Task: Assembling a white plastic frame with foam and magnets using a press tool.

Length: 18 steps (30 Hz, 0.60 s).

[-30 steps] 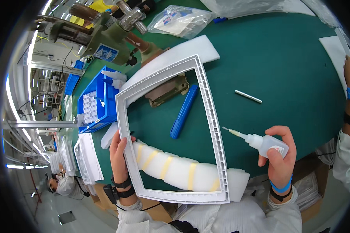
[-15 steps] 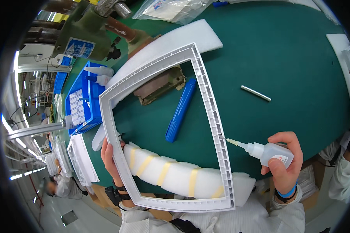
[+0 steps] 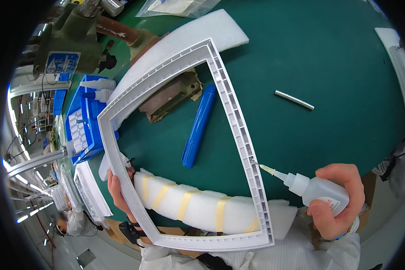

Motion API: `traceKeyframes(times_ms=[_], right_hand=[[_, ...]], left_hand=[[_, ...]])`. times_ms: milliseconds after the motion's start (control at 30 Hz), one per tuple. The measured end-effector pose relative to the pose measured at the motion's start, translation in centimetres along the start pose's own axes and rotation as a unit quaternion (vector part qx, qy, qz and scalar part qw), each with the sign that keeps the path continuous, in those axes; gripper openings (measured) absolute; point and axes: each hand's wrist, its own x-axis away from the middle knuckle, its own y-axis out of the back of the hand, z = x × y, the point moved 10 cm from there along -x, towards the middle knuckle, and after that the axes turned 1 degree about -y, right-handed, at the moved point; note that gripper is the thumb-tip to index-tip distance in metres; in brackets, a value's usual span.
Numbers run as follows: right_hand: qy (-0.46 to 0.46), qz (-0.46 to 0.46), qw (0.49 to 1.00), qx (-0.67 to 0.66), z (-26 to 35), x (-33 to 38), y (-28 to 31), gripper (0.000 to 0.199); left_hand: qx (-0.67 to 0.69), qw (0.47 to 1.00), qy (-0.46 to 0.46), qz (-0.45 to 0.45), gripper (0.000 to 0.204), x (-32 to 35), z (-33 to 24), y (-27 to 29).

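A white rectangular plastic frame [image 3: 104, 130] with ribbed edges is tilted over the table. My left hand [image 3: 118, 191] is closed round its left side. In my right hand [image 3: 342, 202] is a small translucent squeeze bottle [image 3: 321, 192] with a needle tip. The needle points left and meets the frame's right side, at the ribbed slots. Through the frame's opening show a blue marker [image 3: 199, 126], a brown block [image 3: 168, 96] with torn wrapping, and a white foam roll [image 3: 202, 209] bound with yellow tape under the near side.
A white foam strip [image 3: 229, 29] lies beneath the frame's far side. On the green table [image 3: 328, 58] is a silver threaded rod [image 3: 294, 100]. A blue bin [image 3: 92, 135] with bottles stands at left, below a green metal machine [image 3: 72, 40]. Another person [image 3: 76, 222] is at far left.
The whole view has shifted slightly, moving the table things left. My right hand and the bottle appear a little lower and larger, with the needle still at the frame's right side.
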Motion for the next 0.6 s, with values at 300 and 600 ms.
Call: traceKeyframes(times_ms=[300, 600], right_hand=[[0.083, -0.023, 0.995, 0.058, 2.6, -0.3, -0.1, 0.04], [0.077, -0.022, 0.995, 0.059, 2.8, -0.4, -0.5, 0.04]], left_hand=[[0.074, 0.995, -0.017, 0.06, 0.044, 0.2, -0.7, -0.4], [0.075, 0.993, -0.019, 0.087, 0.04, 0.2, -0.7, -1.0]])
